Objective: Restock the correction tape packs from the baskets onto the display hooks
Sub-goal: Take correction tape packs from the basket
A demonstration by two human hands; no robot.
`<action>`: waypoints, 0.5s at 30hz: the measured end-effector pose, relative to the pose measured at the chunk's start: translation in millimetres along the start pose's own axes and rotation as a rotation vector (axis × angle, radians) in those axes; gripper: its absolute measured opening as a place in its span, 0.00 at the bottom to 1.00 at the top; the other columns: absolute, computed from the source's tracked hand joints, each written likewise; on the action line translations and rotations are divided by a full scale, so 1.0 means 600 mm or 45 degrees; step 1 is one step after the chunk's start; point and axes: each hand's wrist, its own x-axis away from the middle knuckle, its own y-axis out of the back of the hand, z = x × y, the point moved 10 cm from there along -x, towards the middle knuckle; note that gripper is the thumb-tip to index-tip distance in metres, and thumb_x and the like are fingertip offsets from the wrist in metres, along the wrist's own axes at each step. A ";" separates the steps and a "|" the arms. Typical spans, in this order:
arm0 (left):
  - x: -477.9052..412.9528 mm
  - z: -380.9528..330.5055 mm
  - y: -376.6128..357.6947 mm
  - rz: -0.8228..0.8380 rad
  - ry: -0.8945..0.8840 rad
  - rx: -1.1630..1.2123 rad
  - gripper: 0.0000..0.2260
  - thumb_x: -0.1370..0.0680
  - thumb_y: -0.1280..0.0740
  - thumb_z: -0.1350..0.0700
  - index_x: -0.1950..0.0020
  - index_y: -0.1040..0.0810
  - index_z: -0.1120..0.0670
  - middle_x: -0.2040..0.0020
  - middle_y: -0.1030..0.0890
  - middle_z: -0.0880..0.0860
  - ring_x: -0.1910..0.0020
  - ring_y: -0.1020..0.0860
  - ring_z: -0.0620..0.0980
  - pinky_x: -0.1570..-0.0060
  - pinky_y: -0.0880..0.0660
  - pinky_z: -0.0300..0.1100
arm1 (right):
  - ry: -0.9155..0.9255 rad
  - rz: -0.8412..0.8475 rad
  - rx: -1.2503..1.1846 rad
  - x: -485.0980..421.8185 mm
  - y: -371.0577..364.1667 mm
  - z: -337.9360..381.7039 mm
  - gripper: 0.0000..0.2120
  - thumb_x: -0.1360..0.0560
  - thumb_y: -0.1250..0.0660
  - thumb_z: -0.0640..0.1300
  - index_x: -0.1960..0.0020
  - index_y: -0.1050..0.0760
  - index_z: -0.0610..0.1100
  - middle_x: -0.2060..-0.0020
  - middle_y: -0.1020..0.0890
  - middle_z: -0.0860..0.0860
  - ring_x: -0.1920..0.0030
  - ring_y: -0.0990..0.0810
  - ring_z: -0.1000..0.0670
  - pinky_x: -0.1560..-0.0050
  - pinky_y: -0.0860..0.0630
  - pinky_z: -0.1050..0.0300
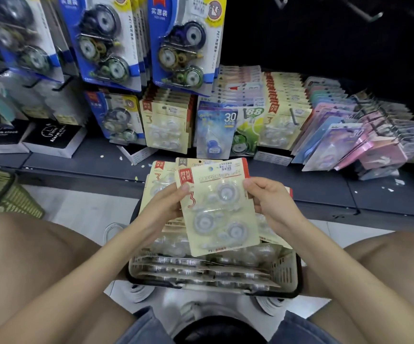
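held pack (218, 207): cream paper card, matt; clear glossy plastic blister on top, I see glare on the domes
basket (285, 271): beige slotted plastic, dark rim, smooth
blue packs (186, 40): glossy printed card, clear plastic bubble
hooks (364, 12): thin metal, dull sheen
shelf (325, 192): dark, matt, smooth; I can't tell the material
floor (84, 207): pale tile, slight gloss
green basket (14, 202): plastic mesh, matt
shorts (146, 328): blue denim cloth
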 end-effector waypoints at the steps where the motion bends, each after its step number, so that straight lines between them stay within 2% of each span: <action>1: 0.002 -0.003 0.001 -0.001 -0.016 -0.003 0.18 0.25 0.28 0.50 0.38 0.23 0.53 0.44 0.15 0.51 0.47 0.17 0.51 0.54 0.21 0.40 | -0.028 0.020 -0.035 -0.002 -0.011 -0.004 0.10 0.19 0.37 0.42 0.51 0.19 0.40 0.58 0.20 0.43 0.66 0.21 0.52 0.66 0.23 0.61; 4: 0.008 -0.013 0.021 -0.087 -0.087 0.024 0.20 0.30 0.28 0.57 0.39 0.24 0.53 0.45 0.15 0.51 0.48 0.16 0.50 0.57 0.21 0.39 | -0.099 0.092 -0.121 -0.003 -0.048 -0.019 0.11 0.18 0.38 0.46 0.49 0.19 0.43 0.55 0.17 0.43 0.64 0.18 0.50 0.64 0.19 0.60; 7: 0.016 -0.025 0.074 -0.280 -0.138 0.019 0.15 0.29 0.29 0.61 0.43 0.23 0.54 0.49 0.14 0.51 0.51 0.16 0.50 0.57 0.20 0.41 | -0.125 0.118 0.030 0.004 -0.075 -0.044 0.13 0.19 0.39 0.51 0.47 0.20 0.43 0.55 0.14 0.45 0.62 0.15 0.51 0.61 0.18 0.60; 10: 0.024 -0.026 0.152 -0.522 -0.141 0.039 0.16 0.24 0.30 0.64 0.37 0.26 0.60 0.45 0.16 0.55 0.48 0.17 0.54 0.54 0.20 0.46 | -0.086 0.331 0.394 0.025 -0.129 -0.093 0.06 0.22 0.34 0.51 0.49 0.22 0.51 0.52 0.15 0.52 0.56 0.16 0.54 0.53 0.19 0.61; 11: 0.027 -0.030 0.174 -0.586 -0.153 0.027 0.16 0.23 0.30 0.63 0.36 0.28 0.60 0.44 0.17 0.56 0.47 0.17 0.54 0.53 0.21 0.46 | -0.054 0.428 0.564 0.034 -0.151 -0.116 0.08 0.24 0.31 0.53 0.47 0.22 0.52 0.50 0.16 0.55 0.53 0.17 0.56 0.48 0.20 0.60; 13: 0.034 -0.038 0.208 -0.682 -0.190 -0.008 0.17 0.23 0.30 0.63 0.36 0.29 0.60 0.42 0.18 0.56 0.46 0.18 0.53 0.52 0.23 0.44 | -0.011 0.589 0.877 0.047 -0.193 -0.167 0.19 0.29 0.27 0.57 0.40 0.22 0.53 0.47 0.19 0.58 0.47 0.20 0.56 0.41 0.23 0.56; 15: 0.043 -0.039 0.233 -0.758 -0.207 -0.028 0.17 0.23 0.30 0.63 0.36 0.29 0.60 0.42 0.18 0.56 0.45 0.19 0.54 0.52 0.23 0.44 | 0.059 0.692 1.153 0.055 -0.230 -0.206 0.25 0.30 0.26 0.60 0.36 0.24 0.53 0.40 0.20 0.54 0.39 0.22 0.51 0.38 0.24 0.51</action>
